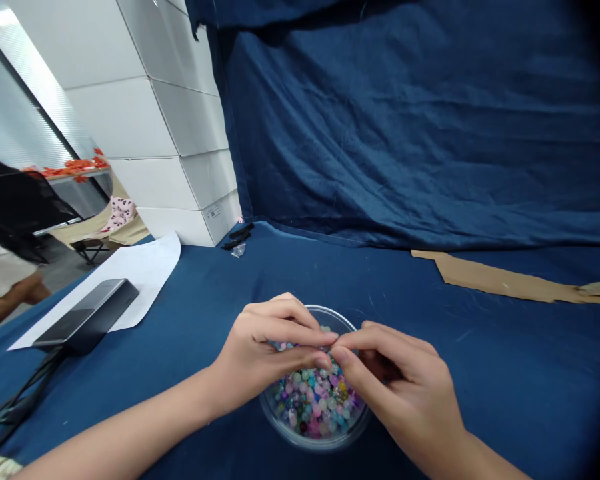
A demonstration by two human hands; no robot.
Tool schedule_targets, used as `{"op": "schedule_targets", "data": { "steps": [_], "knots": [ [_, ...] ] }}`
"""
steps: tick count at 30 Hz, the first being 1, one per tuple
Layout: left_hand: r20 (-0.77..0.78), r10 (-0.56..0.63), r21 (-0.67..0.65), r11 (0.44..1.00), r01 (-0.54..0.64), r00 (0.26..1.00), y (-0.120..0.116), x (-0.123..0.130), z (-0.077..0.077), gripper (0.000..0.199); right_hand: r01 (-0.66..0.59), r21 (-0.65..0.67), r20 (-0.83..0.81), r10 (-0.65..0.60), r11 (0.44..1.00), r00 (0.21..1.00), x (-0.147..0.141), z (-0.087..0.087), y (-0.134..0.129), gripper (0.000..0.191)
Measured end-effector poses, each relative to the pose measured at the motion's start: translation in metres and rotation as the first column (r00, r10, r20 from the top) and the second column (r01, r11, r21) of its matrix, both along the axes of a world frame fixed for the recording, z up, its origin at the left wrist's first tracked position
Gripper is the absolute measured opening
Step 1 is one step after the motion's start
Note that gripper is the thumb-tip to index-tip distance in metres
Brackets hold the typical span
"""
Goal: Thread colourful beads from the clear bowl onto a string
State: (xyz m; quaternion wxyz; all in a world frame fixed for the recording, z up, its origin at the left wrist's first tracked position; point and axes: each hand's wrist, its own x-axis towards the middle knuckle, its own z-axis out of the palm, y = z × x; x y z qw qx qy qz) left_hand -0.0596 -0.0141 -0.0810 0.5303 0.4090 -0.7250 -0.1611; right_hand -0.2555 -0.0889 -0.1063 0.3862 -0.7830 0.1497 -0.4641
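Observation:
A clear round bowl filled with small colourful beads stands on the blue cloth in front of me. Above the beads, my left hand reaches in from the left, thumb and index finger closed toward each other. My right hand comes from the right in a tight pinch, its fingertips meeting those of the left over the bowl. Whatever lies between the fingertips is too small and covered to make out. The hands hide the bowl's upper left and right sides.
White boxes are stacked at the back left. Left of me, a dark device with cables rests on white paper. Black pieces lie near the boxes, torn cardboard at right. Another person's arm shows at far left.

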Motion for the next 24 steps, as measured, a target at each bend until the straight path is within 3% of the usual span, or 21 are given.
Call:
{"op": "schedule_targets", "data": {
  "steps": [6,13,24],
  "knots": [
    [0.047,-0.005,-0.043,0.999,0.007,0.999,0.0007,0.0007,-0.0016,0.033,-0.045,-0.059,-0.01,0.045,0.997,0.999,-0.0021,0.001,-0.002,0.013],
    [0.126,0.035,-0.13,0.991,-0.019,0.991,-0.001,0.0011,-0.0019,0.033,-0.1,-0.035,-0.037,0.099,0.994,0.994,-0.0016,0.0033,-0.0065,0.016],
    [0.04,0.061,-0.104,0.993,-0.056,0.997,0.0014,-0.004,0.0002,0.018,-0.07,-0.026,0.001,0.07,0.997,0.998,0.001,-0.0043,-0.0047,0.014]
  ]
}}
